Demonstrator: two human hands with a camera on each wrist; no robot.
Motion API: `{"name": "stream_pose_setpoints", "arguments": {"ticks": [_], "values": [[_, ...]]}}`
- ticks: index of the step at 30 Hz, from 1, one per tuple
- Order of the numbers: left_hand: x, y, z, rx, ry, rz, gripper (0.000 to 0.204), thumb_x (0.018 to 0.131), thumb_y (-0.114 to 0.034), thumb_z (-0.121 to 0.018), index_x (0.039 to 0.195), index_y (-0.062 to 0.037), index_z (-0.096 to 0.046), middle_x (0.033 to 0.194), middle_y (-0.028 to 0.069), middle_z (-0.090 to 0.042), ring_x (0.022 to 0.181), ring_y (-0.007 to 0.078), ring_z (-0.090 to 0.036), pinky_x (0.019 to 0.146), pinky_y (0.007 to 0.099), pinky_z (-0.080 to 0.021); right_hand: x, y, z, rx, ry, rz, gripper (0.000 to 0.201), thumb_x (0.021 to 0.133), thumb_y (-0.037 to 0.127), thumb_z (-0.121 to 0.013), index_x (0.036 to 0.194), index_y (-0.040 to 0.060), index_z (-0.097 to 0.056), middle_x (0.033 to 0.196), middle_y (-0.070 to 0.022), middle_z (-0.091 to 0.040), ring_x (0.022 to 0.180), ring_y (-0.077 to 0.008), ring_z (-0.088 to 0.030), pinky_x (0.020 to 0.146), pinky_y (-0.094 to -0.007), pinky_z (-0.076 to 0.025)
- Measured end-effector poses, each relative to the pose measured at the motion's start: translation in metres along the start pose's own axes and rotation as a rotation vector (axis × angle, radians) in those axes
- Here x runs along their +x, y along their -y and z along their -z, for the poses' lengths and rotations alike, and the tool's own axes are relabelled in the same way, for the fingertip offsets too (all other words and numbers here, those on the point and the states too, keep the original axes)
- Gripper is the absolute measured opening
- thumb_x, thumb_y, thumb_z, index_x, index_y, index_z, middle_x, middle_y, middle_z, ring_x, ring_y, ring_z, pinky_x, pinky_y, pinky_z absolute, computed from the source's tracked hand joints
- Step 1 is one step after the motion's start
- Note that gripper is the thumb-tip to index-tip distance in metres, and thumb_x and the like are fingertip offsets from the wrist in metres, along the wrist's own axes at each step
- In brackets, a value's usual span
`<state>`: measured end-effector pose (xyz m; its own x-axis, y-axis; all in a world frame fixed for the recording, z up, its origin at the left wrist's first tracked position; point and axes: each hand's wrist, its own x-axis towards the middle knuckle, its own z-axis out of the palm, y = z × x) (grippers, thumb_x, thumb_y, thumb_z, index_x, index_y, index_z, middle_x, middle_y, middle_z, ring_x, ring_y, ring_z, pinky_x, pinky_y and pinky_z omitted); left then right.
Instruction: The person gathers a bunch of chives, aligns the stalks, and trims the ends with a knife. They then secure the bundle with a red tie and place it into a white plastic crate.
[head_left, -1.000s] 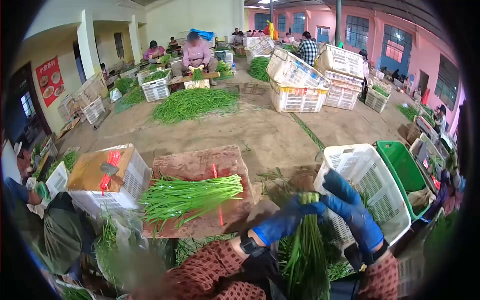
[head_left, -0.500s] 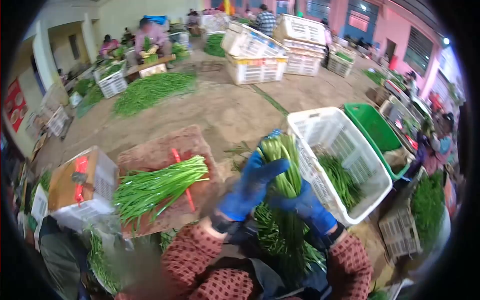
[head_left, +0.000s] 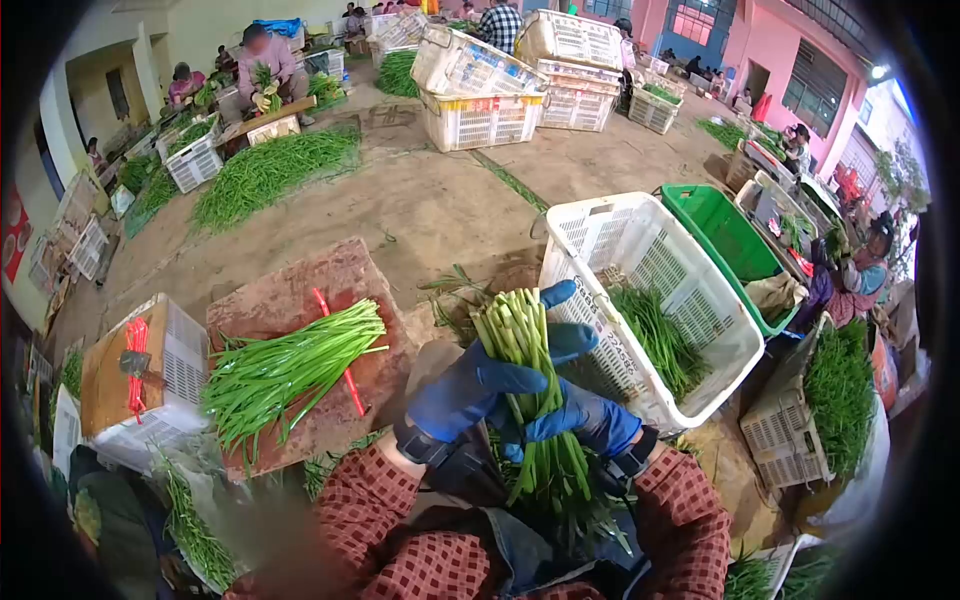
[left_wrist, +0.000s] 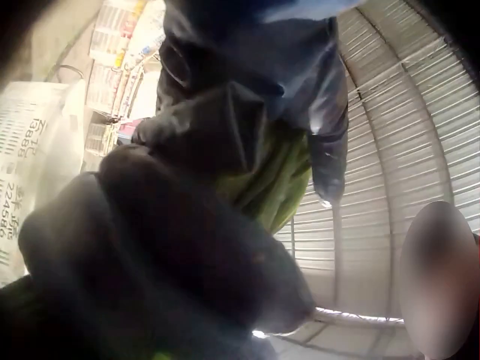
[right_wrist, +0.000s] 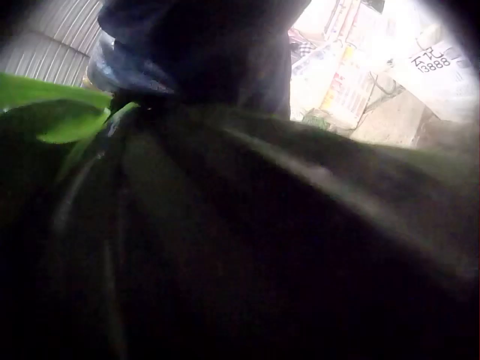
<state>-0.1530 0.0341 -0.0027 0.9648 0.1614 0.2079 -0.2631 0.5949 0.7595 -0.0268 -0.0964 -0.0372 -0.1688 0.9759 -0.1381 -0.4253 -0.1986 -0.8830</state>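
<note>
Both hands wear blue gloves and hold one bunch of green chives (head_left: 525, 330) upright over the lap, its pale cut ends on top. My left hand (head_left: 465, 385) grips the bunch just under those ends, thumb across the front and some fingers sticking out beyond the far side. Lower down, my right hand (head_left: 590, 415) has its fingers curled round the stalks. Leaves hang below the hands. Dark glove fingers and a bit of green fill much of the left wrist view; dark leaves cover most of the right wrist view.
A reddish board (head_left: 265, 300) at left bears another chive bunch (head_left: 295, 370) lying across a red strip (head_left: 350, 385). Beside it, red ties (head_left: 135, 370) lie on a box (head_left: 180, 350). At right stand a white crate (head_left: 577, 290) with chives inside and a green crate (head_left: 690, 205).
The right hand, raised with straight fingers beside the bunch a second ago, now curls round the stalks. The bunch is more fully in sight. The head view has swung right.
</note>
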Motion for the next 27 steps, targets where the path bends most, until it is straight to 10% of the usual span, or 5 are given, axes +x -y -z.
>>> {"name": "stream_pose_setpoints", "arguments": {"ticks": [7,12,14,21,27], "values": [[0.011,0.000,0.004,0.087,-0.071,-0.033,0.076,0.067,-0.014,-0.072,0.135,0.0008,-0.040,0.085,0.0031,-0.060,0.082,0.0160,-0.059,0.082,0.0297,-0.048,-0.029,0.046,-0.028,-0.371,-0.263,-0.139,0.073,0.076,0.011,-0.074,0.136,-0.0003,-0.035,0.120,-0.0084,-0.054,0.114,-0.0190,-0.050,0.096,-0.0307,-0.041],[0.010,0.003,0.008,0.135,-0.069,0.013,0.073,0.066,-0.015,-0.072,0.132,0.0001,-0.044,0.091,0.0042,-0.062,0.083,0.0162,-0.059,0.078,0.0297,-0.047,-0.036,0.085,-0.027,-0.619,-0.505,0.335,0.066,0.075,0.014,-0.076,0.131,-0.0004,-0.045,0.127,-0.0096,-0.052,0.114,-0.0218,-0.050,0.098,-0.0350,-0.039],[0.011,0.003,0.005,0.146,-0.045,0.074,0.069,0.066,-0.012,-0.072,0.130,-0.0019,-0.046,0.096,0.0058,-0.063,0.083,0.0163,-0.060,0.079,0.0295,-0.047,-0.030,0.093,-0.026,-1.313,-0.503,0.694,0.062,0.073,0.013,-0.076,0.129,0.0060,-0.050,0.123,-0.0101,-0.055,0.110,-0.0256,-0.053,0.096,-0.0355,-0.040],[0.015,0.014,0.009,0.054,0.111,0.122,0.058,0.069,-0.006,-0.071,0.124,-0.0026,-0.050,0.100,0.0066,-0.062,0.087,0.0180,-0.060,0.079,0.0327,-0.049,-0.003,0.099,-0.017,-1.296,-0.208,0.681,0.050,0.071,0.016,-0.076,0.119,0.0119,-0.061,0.097,-0.0116,-0.061,0.092,-0.0293,-0.058,0.083,-0.0374,-0.046],[0.016,0.018,-0.001,-0.029,0.182,0.193,0.050,0.069,-0.002,-0.071,0.116,-0.0026,-0.053,0.097,0.0072,-0.062,0.088,0.0180,-0.060,0.078,0.0323,-0.050,0.002,0.082,-0.020,-1.237,-0.449,0.665,0.020,0.076,0.013,-0.071,0.094,0.0072,-0.066,0.083,-0.0082,-0.061,0.080,-0.0241,-0.059,0.071,-0.0332,-0.047]]}}
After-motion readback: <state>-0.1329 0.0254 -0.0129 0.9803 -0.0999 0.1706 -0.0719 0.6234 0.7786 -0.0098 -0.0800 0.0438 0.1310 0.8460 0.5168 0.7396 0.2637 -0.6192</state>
